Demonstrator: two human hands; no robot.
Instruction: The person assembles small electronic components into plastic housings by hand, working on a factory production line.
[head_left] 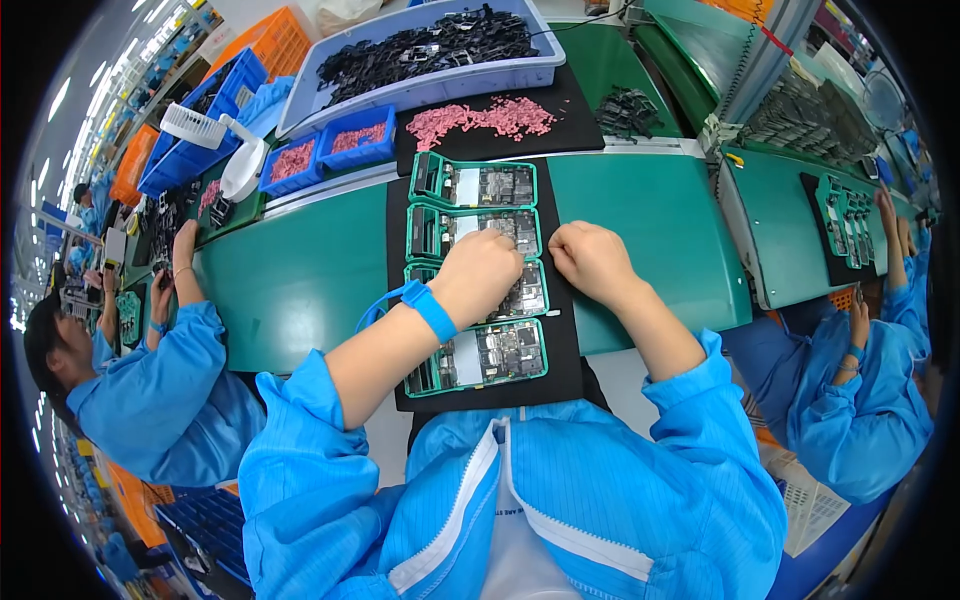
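Observation:
Several green-framed phone mid-frames with circuit boards [497,352] lie in a column on a black mat [562,345]. My left hand [478,272], with a blue wrist strap [428,310], is curled over the middle ones and touches or nearly touches them. Its fingertips are hidden behind the hand. Just right of the column, my right hand [592,262] is closed, thumb and fingers pressed together at the mat's edge. Anything held in it is too small or hidden to see. The topmost phone mid-frame [508,186] lies beyond both hands.
Small pink pieces [480,122] are spread on the far mat; more fill two blue bins [357,137]. A large tub [545,68] holds black parts. Dark parts [628,110] are piled at far right. A white fan [243,172] stands left. Co-workers sit on both sides.

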